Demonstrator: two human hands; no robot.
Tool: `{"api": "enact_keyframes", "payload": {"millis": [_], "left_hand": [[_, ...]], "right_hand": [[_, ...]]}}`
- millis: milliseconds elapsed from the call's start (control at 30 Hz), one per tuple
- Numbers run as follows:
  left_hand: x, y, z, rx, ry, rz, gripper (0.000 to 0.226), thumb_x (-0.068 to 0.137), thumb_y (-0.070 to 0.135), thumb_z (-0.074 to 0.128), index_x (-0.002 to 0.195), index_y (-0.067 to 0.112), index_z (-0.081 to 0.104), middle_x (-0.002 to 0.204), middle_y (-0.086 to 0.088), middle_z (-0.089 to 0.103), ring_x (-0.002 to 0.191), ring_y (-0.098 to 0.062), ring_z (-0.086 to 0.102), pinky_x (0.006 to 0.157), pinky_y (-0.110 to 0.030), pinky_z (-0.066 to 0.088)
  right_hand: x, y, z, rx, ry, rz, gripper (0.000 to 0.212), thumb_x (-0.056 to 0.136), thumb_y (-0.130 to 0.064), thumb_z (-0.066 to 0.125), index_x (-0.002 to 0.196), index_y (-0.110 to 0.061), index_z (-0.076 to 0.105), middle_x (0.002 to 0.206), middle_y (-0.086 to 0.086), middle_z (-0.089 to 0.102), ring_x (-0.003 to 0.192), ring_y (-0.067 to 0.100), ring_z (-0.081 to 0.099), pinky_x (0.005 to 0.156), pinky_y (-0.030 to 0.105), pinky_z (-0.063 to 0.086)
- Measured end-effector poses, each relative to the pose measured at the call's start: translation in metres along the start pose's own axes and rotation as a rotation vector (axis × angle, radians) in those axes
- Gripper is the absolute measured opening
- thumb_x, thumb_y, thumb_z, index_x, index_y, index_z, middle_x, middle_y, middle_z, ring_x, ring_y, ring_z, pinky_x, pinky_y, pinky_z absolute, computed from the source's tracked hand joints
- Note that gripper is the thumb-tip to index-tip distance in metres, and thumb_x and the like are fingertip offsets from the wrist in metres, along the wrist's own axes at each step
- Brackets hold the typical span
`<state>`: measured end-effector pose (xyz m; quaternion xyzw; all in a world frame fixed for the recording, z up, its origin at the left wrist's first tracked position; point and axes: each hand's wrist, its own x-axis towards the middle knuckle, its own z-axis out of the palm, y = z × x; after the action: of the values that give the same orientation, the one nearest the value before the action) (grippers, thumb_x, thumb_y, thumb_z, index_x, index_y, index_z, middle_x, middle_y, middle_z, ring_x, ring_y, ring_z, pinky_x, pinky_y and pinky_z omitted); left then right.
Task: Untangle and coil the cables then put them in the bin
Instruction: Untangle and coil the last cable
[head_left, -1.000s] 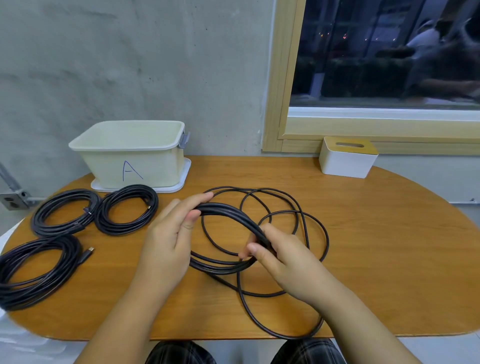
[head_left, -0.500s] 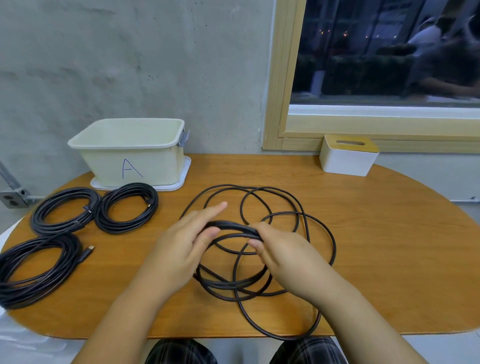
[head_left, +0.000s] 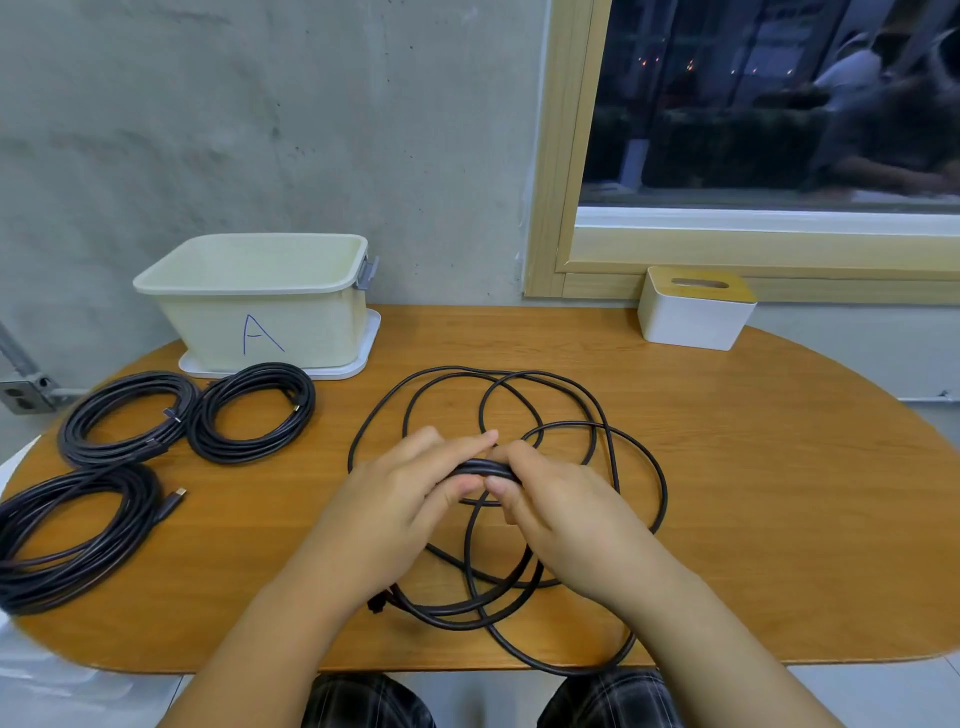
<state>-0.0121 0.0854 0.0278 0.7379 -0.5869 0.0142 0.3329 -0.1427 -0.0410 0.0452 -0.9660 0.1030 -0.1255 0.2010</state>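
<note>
A long black cable (head_left: 613, 415) lies in loose loops on the middle of the wooden table (head_left: 779, 493). My left hand (head_left: 395, 499) and my right hand (head_left: 561, 514) meet over it, both pinching the same bundle of strands where several turns are gathered. More loops spill toward the front edge below my wrists. The cream bin (head_left: 260, 306) marked "A" stands at the back left on a white lid. Three coiled black cables rest on the left: one (head_left: 124, 421), a second (head_left: 252, 413), a larger third (head_left: 67, 535).
A white box with a wooden slotted top (head_left: 693, 309) sits at the back right under the window frame. A concrete wall runs behind the table. A wall socket (head_left: 23, 395) is at the far left.
My hands have come closer together, gathering the held strands into a tighter bundle. The lower loops have slid toward the front edge of the table.
</note>
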Motion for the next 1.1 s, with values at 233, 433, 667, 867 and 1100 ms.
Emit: {"api": "enact_keyframes", "payload": {"millis": [233, 433, 667, 867, 1100], "left_hand": [[0.001, -0.003, -0.006, -0.094, 0.132, -0.056, 0.037, 0.093, 0.045, 0.038, 0.129, 0.052, 0.041, 0.087, 0.024, 0.047, 0.077, -0.005, 0.049, 0.063, -0.015, 0.038], [0.004, -0.005, -0.023, -0.264, 0.320, -0.166, 0.029, 0.095, 0.037, 0.040, 0.120, 0.051, 0.047, 0.082, 0.017, 0.056, 0.076, 0.004, 0.053, 0.071, -0.013, 0.040], [0.004, 0.008, -0.017, -0.312, 0.246, -0.199, 0.051, 0.098, 0.016, 0.043, 0.125, 0.058, 0.033, 0.093, 0.010, 0.051, 0.063, -0.008, 0.054, 0.062, -0.012, 0.047], [0.001, 0.010, -0.017, -0.249, 0.162, -0.191, 0.064, 0.099, 0.006, 0.038, 0.129, 0.059, 0.016, 0.106, 0.015, 0.050, 0.078, -0.004, 0.054, 0.074, -0.005, 0.039], [-0.001, 0.002, -0.021, -0.260, 0.068, -0.190, 0.065, 0.095, 0.015, 0.051, 0.122, 0.071, 0.031, 0.089, 0.017, 0.058, 0.066, -0.011, 0.060, 0.068, -0.014, 0.045]], "right_hand": [[0.001, 0.008, -0.002, 0.018, 0.003, 0.040, 0.030, 0.092, -0.051, 0.047, 0.112, -0.029, 0.049, 0.079, -0.008, 0.059, 0.069, 0.007, 0.055, 0.058, 0.021, 0.045], [-0.008, 0.013, -0.007, 0.412, -0.001, 0.117, 0.011, 0.093, -0.042, 0.047, 0.096, -0.033, 0.053, 0.084, -0.017, 0.065, 0.063, 0.003, 0.056, 0.055, 0.019, 0.043], [-0.004, 0.007, -0.004, 0.382, 0.135, 0.133, 0.011, 0.098, -0.038, 0.031, 0.092, -0.037, 0.040, 0.070, -0.010, 0.059, 0.069, 0.005, 0.055, 0.069, 0.032, 0.050], [-0.002, 0.009, -0.006, 0.291, 0.143, 0.169, 0.012, 0.099, -0.036, 0.030, 0.108, -0.034, 0.039, 0.074, -0.008, 0.056, 0.072, 0.007, 0.056, 0.070, 0.033, 0.052], [-0.002, 0.013, -0.010, 0.141, 0.106, 0.179, 0.023, 0.100, -0.037, 0.030, 0.115, -0.027, 0.042, 0.072, -0.004, 0.055, 0.061, 0.008, 0.049, 0.056, 0.025, 0.041]]}}
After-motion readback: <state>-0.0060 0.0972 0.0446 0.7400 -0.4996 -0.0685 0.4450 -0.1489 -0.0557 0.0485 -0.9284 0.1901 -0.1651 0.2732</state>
